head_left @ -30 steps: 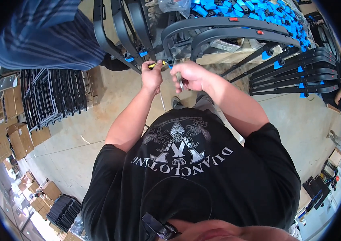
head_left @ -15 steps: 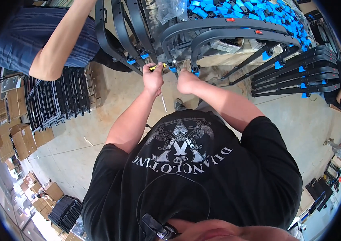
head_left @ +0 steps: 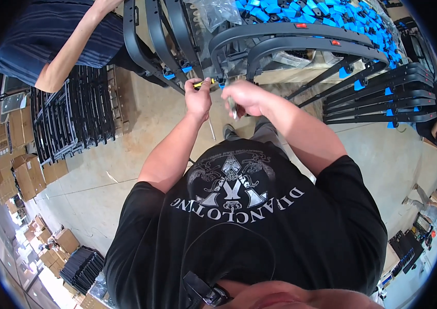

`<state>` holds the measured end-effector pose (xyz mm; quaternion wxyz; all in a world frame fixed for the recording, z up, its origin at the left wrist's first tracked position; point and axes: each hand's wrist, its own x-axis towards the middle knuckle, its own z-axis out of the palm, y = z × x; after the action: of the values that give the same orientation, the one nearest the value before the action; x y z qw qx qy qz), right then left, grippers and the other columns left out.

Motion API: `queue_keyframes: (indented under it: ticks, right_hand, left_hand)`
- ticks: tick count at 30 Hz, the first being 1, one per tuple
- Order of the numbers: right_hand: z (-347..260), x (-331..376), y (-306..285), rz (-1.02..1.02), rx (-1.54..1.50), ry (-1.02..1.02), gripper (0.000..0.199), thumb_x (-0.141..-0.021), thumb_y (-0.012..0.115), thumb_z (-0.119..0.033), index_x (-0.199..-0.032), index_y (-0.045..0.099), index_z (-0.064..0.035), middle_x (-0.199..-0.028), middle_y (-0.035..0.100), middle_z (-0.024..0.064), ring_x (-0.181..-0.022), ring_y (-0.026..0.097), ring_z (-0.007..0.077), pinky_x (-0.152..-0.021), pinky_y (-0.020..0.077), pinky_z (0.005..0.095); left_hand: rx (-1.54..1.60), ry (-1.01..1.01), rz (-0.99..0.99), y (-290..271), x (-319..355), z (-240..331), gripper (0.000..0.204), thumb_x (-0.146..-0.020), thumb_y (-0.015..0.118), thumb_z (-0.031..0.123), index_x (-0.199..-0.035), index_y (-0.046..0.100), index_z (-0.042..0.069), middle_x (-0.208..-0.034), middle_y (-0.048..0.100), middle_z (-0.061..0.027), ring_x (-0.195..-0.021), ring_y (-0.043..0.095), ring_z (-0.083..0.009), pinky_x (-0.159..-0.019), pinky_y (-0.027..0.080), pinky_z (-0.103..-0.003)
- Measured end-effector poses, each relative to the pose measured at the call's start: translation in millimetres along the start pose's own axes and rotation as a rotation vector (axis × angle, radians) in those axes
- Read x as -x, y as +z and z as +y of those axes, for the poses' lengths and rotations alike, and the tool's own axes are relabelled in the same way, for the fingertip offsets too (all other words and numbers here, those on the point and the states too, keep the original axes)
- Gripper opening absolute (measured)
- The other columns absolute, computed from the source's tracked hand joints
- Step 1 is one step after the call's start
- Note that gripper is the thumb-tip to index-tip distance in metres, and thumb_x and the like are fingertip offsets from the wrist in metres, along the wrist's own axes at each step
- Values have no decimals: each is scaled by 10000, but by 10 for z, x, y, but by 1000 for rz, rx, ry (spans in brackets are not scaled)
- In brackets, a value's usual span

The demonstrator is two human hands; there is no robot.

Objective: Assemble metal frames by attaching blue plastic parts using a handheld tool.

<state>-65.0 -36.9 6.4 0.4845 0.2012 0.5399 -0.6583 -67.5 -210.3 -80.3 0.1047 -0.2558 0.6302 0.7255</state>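
Note:
My left hand point(head_left: 198, 100) is closed, with a short yellow-and-black tool point(head_left: 204, 83) between thumb and fingers. A thin metal rod point(head_left: 212, 129) sticks out below that hand toward me; whether it belongs to the same tool I cannot tell. Just above are the lower ends of a black curved frame point(head_left: 229, 38), with a blue end piece point(head_left: 221, 85) beside the yellow tool. My right hand point(head_left: 247, 98), slightly blurred, is closed round a metal tool point(head_left: 234, 109) whose kind is not clear. It is held apart from the frame, on the near side.
A heap of blue caps point(head_left: 311, 10) covers the bench, next to a clear plastic bag point(head_left: 216, 13). More black frames point(head_left: 378, 95) lean at the right. At the left, a co-worker's arm point(head_left: 69, 54) reaches forward above stacked black frames point(head_left: 74, 118) and cartons point(head_left: 20, 126).
My right hand has drawn back from the frame's end toward me, turning so that the metal tool shows. My left hand has barely moved. The co-worker's arm has shifted left.

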Motion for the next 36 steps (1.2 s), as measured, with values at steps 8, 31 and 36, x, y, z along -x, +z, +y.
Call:
queue_keyframes:
  ticks: [8, 31, 36]
  right_hand:
    - [-1, -63, -31, -16, 2, 17, 221, -928, 569, -155, -1008, 580, 50, -852, 654, 152, -728, 702, 312, -627, 580, 496]
    - [59, -71, -49, 8, 66, 26, 260, -905, 547, -145, -1053, 554, 68, -872, 637, 186, -619, 669, 320, -556, 564, 479]
    - [348, -392, 92, 370, 807, -129, 303, -871, 538, -102, -1082, 596, 109, -927, 677, 269, -720, 716, 337, -605, 567, 510]
  left_hand:
    - [17, -54, -16, 35, 13, 108, 314, -957, 711, 231, -1122, 473, 107, -673, 509, -7, -443, 400, -99, -371, 297, -294]
    - [-30, 13, -19, 42, -35, 38, 312, -963, 704, 227, -1120, 456, 122, -673, 492, 6, -455, 410, -84, -375, 313, -267]
    - [-125, 153, 56, -64, -158, -170, 292, -966, 697, 208, -1111, 459, 120, -672, 499, 7, -455, 418, -82, -374, 309, -261]
